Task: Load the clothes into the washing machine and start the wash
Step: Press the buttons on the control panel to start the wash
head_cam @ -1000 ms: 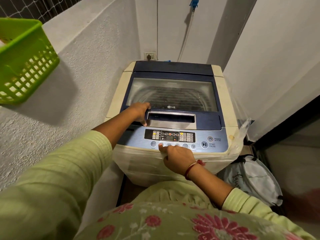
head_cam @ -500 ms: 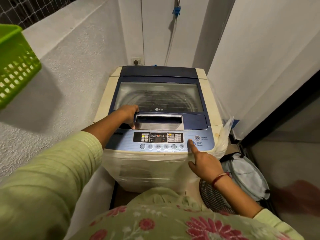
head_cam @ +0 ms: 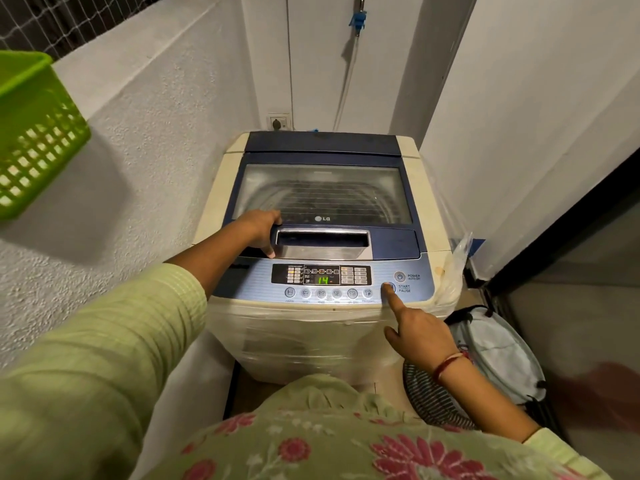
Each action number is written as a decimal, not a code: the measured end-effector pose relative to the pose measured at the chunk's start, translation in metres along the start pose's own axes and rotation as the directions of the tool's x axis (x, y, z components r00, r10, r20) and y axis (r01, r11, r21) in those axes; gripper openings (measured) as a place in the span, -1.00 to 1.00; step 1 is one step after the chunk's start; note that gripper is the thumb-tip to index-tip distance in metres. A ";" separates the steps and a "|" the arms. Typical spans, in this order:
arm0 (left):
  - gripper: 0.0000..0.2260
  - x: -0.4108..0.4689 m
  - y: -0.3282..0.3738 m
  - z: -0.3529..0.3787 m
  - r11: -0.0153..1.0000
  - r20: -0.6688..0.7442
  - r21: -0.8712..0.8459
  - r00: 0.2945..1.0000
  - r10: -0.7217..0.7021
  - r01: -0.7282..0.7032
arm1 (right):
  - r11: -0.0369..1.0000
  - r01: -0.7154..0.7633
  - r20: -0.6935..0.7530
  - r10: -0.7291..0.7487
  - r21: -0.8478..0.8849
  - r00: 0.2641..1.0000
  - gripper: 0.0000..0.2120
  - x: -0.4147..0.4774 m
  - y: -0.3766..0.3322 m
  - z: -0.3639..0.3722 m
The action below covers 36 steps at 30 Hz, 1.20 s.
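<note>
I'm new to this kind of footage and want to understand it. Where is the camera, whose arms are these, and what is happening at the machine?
The current picture comes from a wide-angle camera worn on the person's head, looking forward and down, so the arms are the wearer's own. In front stands a top-loading LG washing machine with its glass lid closed. The left hand rests on the lid beside the handle recess. The right hand holds nothing; its index fingertip is on the START/PAUSE button. The display reads 14. A green basket is at upper left, and a laundry bag stands beside the machine.
</note>
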<state>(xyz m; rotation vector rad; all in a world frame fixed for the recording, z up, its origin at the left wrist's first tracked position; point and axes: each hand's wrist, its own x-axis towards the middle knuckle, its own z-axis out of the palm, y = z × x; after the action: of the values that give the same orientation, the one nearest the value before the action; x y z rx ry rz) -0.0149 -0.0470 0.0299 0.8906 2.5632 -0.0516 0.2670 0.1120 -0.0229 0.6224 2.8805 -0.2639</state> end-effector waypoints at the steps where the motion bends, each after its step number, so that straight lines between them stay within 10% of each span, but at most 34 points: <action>1: -0.24 0.000 0.000 0.000 1.000 -0.002 0.001 1.000 0.003 -0.003 | 1.000 -0.013 0.003 0.013 0.005 1.000 -0.26 0.001 0.003 0.000; 15: -0.25 0.001 -0.005 0.003 1.000 -0.021 -0.004 1.000 0.023 -0.023 | 0.999 -0.041 0.046 0.041 -0.002 0.998 -0.24 -0.001 0.000 0.004; 36: -0.25 0.002 -0.006 0.007 0.999 -0.028 -0.050 0.999 0.015 -0.017 | 1.000 0.000 -0.035 0.000 -0.007 0.999 -0.75 0.045 -0.008 -0.022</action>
<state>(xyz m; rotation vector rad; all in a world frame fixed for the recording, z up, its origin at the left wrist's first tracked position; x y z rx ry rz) -0.0170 -0.0514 0.0221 0.8992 2.5709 0.0297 0.2207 0.1272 -0.0106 0.6318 2.9141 -0.2453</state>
